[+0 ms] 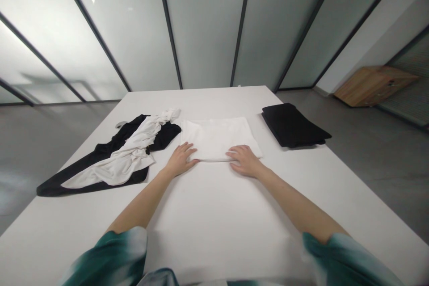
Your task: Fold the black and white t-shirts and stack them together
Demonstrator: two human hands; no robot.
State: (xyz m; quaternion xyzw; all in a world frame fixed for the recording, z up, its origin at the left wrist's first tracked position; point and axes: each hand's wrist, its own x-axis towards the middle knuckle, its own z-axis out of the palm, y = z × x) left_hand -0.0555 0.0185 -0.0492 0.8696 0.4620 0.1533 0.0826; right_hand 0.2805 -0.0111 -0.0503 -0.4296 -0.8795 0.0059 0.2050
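Observation:
A folded white garment (217, 136) lies flat in the middle of the white table (214, 214). My left hand (181, 159) rests palm down on its near left corner, fingers stretched out. My right hand (244, 160) lies flat on its near right edge, fingers also spread. Neither hand grips the cloth. Both forearms reach out from green and white sleeves at the bottom of the view.
A loose heap of black cloth (100, 156) with a crumpled white garment (134, 149) on top lies at the left. A folded black garment (293, 125) sits at the right. Frosted glass panels stand behind the table. A wooden cabinet (373, 82) is on the floor at far right.

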